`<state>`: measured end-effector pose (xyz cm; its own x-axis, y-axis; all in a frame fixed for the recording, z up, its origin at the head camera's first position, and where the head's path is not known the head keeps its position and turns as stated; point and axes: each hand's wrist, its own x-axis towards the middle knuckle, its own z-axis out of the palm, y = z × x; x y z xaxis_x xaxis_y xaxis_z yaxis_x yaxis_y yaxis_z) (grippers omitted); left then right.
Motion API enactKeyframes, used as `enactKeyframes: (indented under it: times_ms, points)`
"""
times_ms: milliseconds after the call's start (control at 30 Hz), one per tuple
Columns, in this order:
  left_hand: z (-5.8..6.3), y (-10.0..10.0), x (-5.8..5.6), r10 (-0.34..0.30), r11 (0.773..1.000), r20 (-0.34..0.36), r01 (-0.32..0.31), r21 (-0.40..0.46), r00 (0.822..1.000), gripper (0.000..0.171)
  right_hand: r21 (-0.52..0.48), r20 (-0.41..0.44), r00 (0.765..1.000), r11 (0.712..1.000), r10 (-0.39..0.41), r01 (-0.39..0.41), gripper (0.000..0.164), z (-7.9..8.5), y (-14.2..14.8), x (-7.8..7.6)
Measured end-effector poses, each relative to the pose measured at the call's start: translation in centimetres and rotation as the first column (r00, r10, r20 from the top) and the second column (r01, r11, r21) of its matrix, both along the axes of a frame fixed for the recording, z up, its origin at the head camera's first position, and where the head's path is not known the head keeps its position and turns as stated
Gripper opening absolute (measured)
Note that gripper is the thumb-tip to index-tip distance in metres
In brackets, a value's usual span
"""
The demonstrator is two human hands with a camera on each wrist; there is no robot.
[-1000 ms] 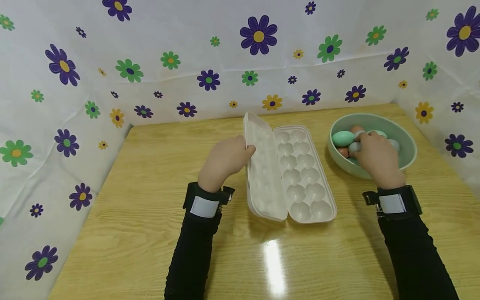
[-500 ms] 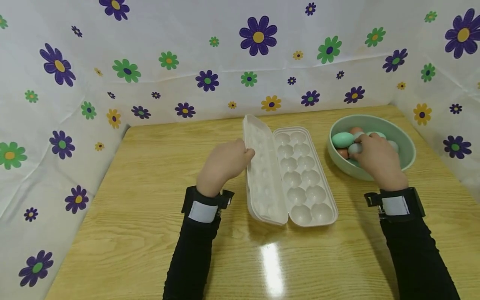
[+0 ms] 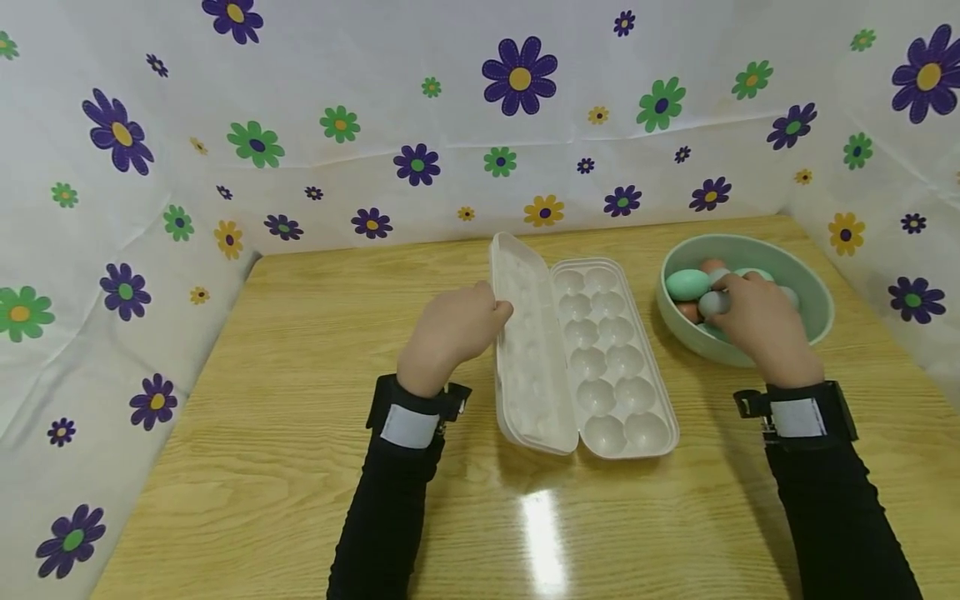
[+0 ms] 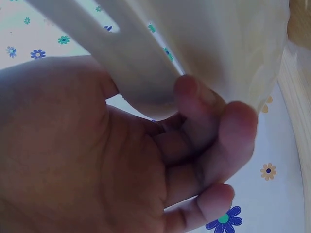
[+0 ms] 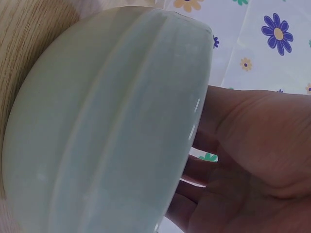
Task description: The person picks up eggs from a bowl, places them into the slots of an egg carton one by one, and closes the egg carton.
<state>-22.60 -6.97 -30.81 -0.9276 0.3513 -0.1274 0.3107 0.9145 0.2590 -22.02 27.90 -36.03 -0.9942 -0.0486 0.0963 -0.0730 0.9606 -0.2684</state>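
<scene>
A white plastic egg carton [image 3: 624, 360] stands open on the table, its cups bare. My left hand [image 3: 455, 332] grips the raised lid [image 3: 534, 367] at its outer edge; in the left wrist view the fingers [image 4: 233, 133] curl round that edge. Inside the pale green bowl [image 3: 813, 279], my right hand [image 3: 761, 325] pinches a pale grey egg [image 3: 713, 303] between thumb and fingers. Beside it lie a mint green egg [image 3: 687, 285], a brown egg [image 3: 689, 312] and several others, partly covered by the hand. In the right wrist view the bowl's wall hides my fingertips.
The wooden table [image 3: 300, 400] carries the carton in the middle and the bowl at the right. A white cloth [image 3: 360, 75] printed with flowers stands up behind and along both sides.
My right hand has shifted slightly back and right at the bowl, and more of the pale grey egg shows. My left hand keeps its hold on the lid.
</scene>
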Motion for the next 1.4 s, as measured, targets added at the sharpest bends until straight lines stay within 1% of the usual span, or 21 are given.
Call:
enactKeyframes:
  times_ms: [200,367,600,833,1133,1233,1400]
  points:
    - [0.14,0.01,-0.09,-0.015,1.000,-0.005,0.015,0.002,1.000,0.035,-0.006,-0.013,1.000,1.000,-0.003,0.002,0.046,-0.11,0.08,-0.09]
    - [0.20,-0.06,-0.12,-0.017,1.000,0.012,0.017,-0.014,1.000,0.034,-0.026,-0.003,1.000,0.999,-0.019,0.019,0.049,-0.27,-0.12,-0.10]
    - [0.10,-0.22,-0.16,-0.018,0.999,0.024,0.019,-0.041,1.000,0.036,-0.033,-0.004,1.000,0.999,-0.018,0.018,0.046,-0.44,-0.30,-0.03]
    - [-0.09,-0.21,-0.28,-0.017,0.999,0.022,0.018,-0.043,1.000,0.035,-0.044,0.002,1.000,0.999,-0.023,0.023,0.044,-0.46,-0.31,0.15]
    - [0.07,-0.05,-0.31,-0.017,1.000,0.023,0.017,-0.007,1.000,0.032,-0.029,-0.022,1.000,0.999,-0.016,0.015,0.044,-0.16,-0.07,-0.06]
    - [-0.02,0.07,-0.39,-0.020,1.000,0.023,0.020,-0.006,1.000,0.032,-0.031,-0.044,0.999,0.999,-0.024,0.023,0.042,-0.02,0.12,-0.04]
    - [-0.34,0.08,-0.33,-0.009,1.000,0.040,0.008,0.005,0.999,0.032,-0.025,-0.086,0.996,1.000,-0.015,0.013,0.040,0.06,0.04,0.01]
